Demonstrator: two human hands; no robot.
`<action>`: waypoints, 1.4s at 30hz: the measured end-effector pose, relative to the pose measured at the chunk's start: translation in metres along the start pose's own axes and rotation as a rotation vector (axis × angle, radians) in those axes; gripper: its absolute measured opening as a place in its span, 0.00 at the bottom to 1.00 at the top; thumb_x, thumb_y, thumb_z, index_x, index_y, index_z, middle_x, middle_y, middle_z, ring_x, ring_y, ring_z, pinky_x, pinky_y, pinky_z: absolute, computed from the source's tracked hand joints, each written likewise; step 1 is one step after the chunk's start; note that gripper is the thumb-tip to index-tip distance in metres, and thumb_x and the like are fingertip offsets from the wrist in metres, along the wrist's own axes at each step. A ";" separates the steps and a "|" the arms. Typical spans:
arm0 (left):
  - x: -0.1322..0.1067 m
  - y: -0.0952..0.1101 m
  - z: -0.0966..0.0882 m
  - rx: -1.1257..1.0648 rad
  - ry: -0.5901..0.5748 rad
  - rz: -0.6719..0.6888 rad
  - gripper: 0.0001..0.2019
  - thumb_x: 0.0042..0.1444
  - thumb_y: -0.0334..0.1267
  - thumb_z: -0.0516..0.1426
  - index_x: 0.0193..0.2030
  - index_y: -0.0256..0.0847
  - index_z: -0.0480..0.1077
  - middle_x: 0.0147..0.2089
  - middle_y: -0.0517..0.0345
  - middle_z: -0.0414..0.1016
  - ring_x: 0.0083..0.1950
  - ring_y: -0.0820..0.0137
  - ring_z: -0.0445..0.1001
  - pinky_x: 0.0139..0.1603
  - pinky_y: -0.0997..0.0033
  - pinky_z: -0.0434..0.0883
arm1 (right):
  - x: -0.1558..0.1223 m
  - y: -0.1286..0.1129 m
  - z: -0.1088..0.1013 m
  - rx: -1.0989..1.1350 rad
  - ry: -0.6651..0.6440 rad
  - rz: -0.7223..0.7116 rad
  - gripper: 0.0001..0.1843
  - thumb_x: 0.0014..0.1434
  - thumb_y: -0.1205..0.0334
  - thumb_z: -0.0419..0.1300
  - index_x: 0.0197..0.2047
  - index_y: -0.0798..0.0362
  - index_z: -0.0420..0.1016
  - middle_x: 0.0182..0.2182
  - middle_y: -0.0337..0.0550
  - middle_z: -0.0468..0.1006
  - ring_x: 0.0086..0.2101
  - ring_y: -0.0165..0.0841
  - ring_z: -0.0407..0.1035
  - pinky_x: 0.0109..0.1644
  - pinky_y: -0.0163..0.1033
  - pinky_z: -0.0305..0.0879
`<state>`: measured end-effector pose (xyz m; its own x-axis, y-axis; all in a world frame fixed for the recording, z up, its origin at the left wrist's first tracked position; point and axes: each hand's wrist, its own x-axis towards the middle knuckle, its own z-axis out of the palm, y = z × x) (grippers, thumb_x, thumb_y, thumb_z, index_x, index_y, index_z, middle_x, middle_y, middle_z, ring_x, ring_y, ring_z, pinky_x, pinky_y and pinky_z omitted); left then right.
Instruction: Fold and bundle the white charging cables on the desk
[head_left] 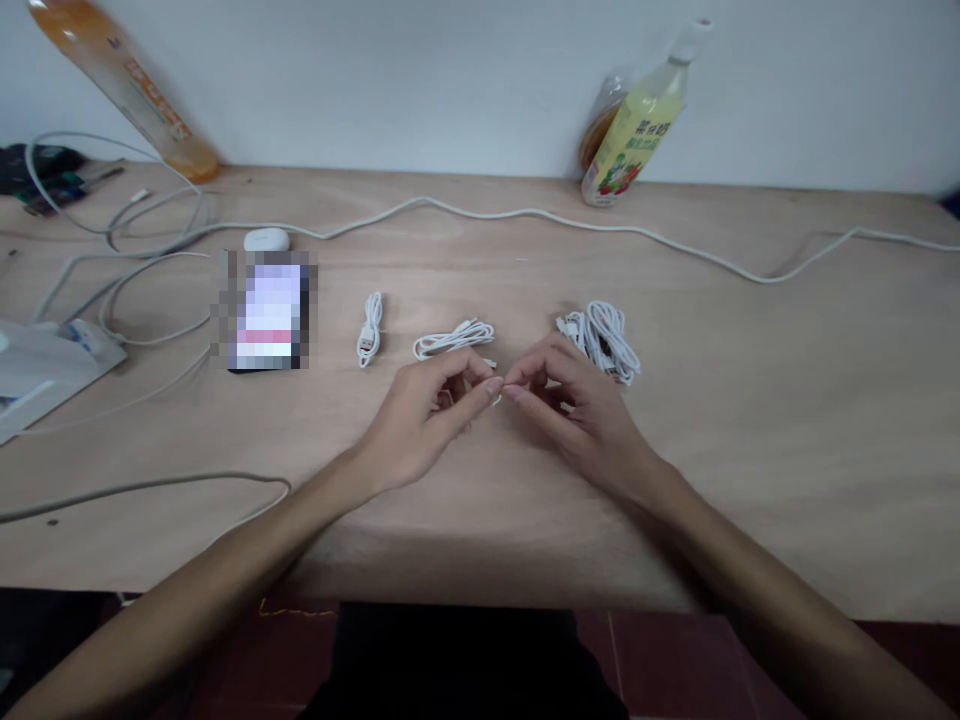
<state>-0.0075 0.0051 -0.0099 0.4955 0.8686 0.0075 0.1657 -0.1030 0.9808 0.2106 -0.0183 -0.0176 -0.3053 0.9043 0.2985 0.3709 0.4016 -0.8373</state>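
My left hand [427,415] and my right hand [574,405] meet fingertip to fingertip over the wooden table [750,430], both pinched closed on something small and white that I cannot make out. Just behind the fingers lies a coiled white cable [452,338], and its end runs toward the pinch. A smaller bundled white cable [369,330] lies to the left. A looser pile of white cables [606,340] sits behind my right hand.
A phone [266,315] lies left of the cables with a white earbud case [266,240] behind it. A long white cord [525,213] crosses the table. Two bottles [637,130] [124,85] lean on the wall. A power strip [45,365] sits far left.
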 end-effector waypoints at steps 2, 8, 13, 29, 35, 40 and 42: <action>0.000 0.000 0.000 -0.003 0.003 -0.012 0.13 0.72 0.48 0.61 0.40 0.40 0.75 0.30 0.62 0.73 0.28 0.74 0.71 0.30 0.74 0.69 | 0.000 0.002 0.001 -0.050 0.006 -0.035 0.05 0.75 0.66 0.63 0.44 0.48 0.78 0.39 0.40 0.73 0.33 0.31 0.66 0.33 0.37 0.66; -0.002 0.003 0.002 -0.081 -0.003 -0.032 0.13 0.71 0.47 0.62 0.40 0.40 0.75 0.30 0.62 0.72 0.27 0.75 0.71 0.28 0.75 0.69 | -0.001 0.003 0.005 -0.177 0.042 -0.124 0.05 0.75 0.68 0.62 0.45 0.49 0.76 0.39 0.41 0.74 0.32 0.32 0.66 0.32 0.38 0.63; -0.002 0.006 0.004 -0.146 -0.014 -0.055 0.12 0.71 0.45 0.62 0.39 0.40 0.75 0.30 0.63 0.72 0.26 0.76 0.70 0.26 0.77 0.69 | -0.002 0.004 0.008 -0.231 0.070 -0.160 0.06 0.75 0.69 0.60 0.45 0.48 0.75 0.39 0.41 0.75 0.32 0.32 0.67 0.32 0.39 0.63; -0.001 0.008 0.004 -0.164 0.033 -0.025 0.14 0.70 0.46 0.63 0.36 0.40 0.74 0.29 0.63 0.72 0.25 0.76 0.70 0.26 0.77 0.69 | -0.003 0.005 0.006 -0.315 0.142 -0.239 0.08 0.72 0.69 0.64 0.51 0.47 0.78 0.41 0.41 0.77 0.28 0.30 0.63 0.32 0.40 0.67; -0.003 0.005 0.004 -0.068 0.034 -0.001 0.13 0.72 0.47 0.61 0.38 0.41 0.73 0.30 0.63 0.71 0.27 0.75 0.70 0.28 0.76 0.69 | -0.002 0.006 0.004 -0.338 0.120 -0.267 0.06 0.73 0.68 0.64 0.49 0.47 0.79 0.40 0.42 0.76 0.31 0.33 0.67 0.35 0.42 0.70; -0.003 0.005 0.003 0.043 0.033 0.040 0.14 0.74 0.47 0.59 0.38 0.41 0.72 0.31 0.61 0.72 0.29 0.72 0.71 0.30 0.74 0.69 | -0.003 0.009 0.004 -0.375 0.116 -0.304 0.06 0.75 0.67 0.62 0.49 0.47 0.80 0.40 0.43 0.76 0.32 0.34 0.69 0.37 0.42 0.71; -0.003 0.005 0.003 0.059 0.035 0.046 0.14 0.74 0.47 0.59 0.38 0.41 0.72 0.32 0.61 0.72 0.30 0.72 0.71 0.31 0.73 0.69 | -0.003 0.009 0.004 -0.369 0.119 -0.316 0.06 0.75 0.67 0.63 0.49 0.47 0.80 0.40 0.43 0.76 0.33 0.34 0.69 0.38 0.42 0.72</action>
<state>-0.0059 0.0006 -0.0061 0.4743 0.8783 0.0604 0.1935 -0.1709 0.9661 0.2110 -0.0178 -0.0282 -0.3584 0.7317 0.5799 0.5683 0.6638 -0.4862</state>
